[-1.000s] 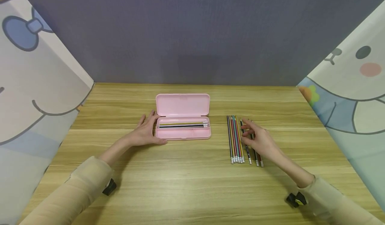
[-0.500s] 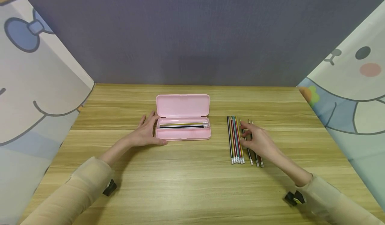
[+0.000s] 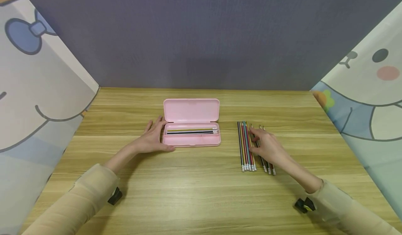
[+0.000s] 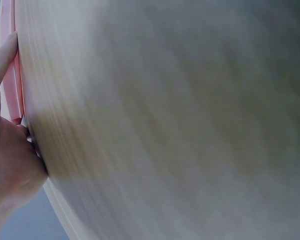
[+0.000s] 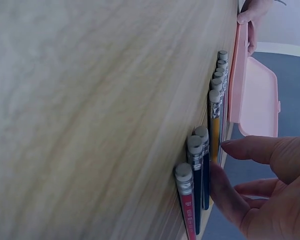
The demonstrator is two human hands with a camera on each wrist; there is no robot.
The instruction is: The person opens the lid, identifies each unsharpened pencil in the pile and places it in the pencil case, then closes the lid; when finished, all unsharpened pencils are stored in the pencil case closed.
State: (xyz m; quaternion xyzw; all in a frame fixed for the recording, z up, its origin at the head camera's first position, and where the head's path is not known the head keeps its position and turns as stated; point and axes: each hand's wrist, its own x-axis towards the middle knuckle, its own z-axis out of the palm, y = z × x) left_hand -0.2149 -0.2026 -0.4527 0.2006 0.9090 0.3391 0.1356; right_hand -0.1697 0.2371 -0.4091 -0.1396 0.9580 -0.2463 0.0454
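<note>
Watching through the head camera, I have the pink pencil case (image 3: 183, 139) open on the tabletop (image 3: 201, 189), its lid (image 3: 191, 110) tipped back along the far side. Pencils lie in its long far compartment (image 3: 191, 132), a yellow and a black among them, erasers to the right. My view shows the left hand (image 3: 152, 137) against the case's left end, fingers spread, thumb along the near edge. Right of the case, well apart from it, a row of pencils (image 3: 245, 147) lies side by side, erasers toward the person. The right hand (image 3: 269, 146) is at this row's right edge; its thumb and forefinger stand apart, beside a yellow pencil (image 5: 215, 135) in the right wrist view. Whether they touch it, I cannot tell. Three loose pencils (image 5: 195, 162), one of them red, lie partly beneath that hand.
</note>
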